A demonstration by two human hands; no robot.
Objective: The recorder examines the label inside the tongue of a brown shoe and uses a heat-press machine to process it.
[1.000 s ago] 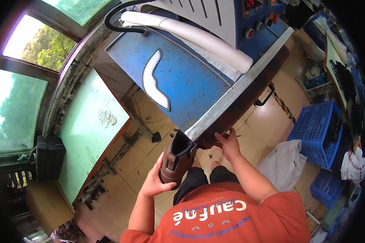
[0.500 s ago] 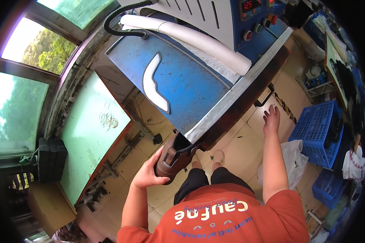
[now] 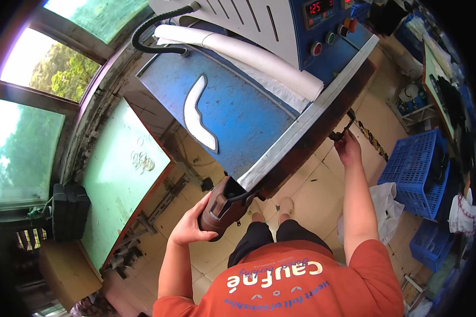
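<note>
My left hand (image 3: pixel 193 223) is wrapped round a brown shoe upper (image 3: pixel 225 208) with a dark opening and a zip pull hanging from it. The upper sits against the near corner of a blue machine's metal edge (image 3: pixel 280 150), its opening turned toward that edge. Off to the right, my right hand (image 3: pixel 348 149) is closed on a black handle (image 3: pixel 349 121) at the machine's front side; the fingers partly hide where it grips. A white, dark-edged curved piece (image 3: pixel 197 113) lies on the blue machine top (image 3: pixel 238 116).
A white roll (image 3: pixel 243 58) lies along the machine, beside a control panel (image 3: pixel 322 31) with knobs and a lit display. At left stands a green table (image 3: pixel 108 185) bearing several rings (image 3: pixel 143 161). Blue crates (image 3: pixel 410 169) and a white sack (image 3: pixel 383 211) are at right.
My right hand has moved forward from open in the air and closed on the black handle. The left hand still holds the shoe upper at the corner. The view has shifted slightly.
</note>
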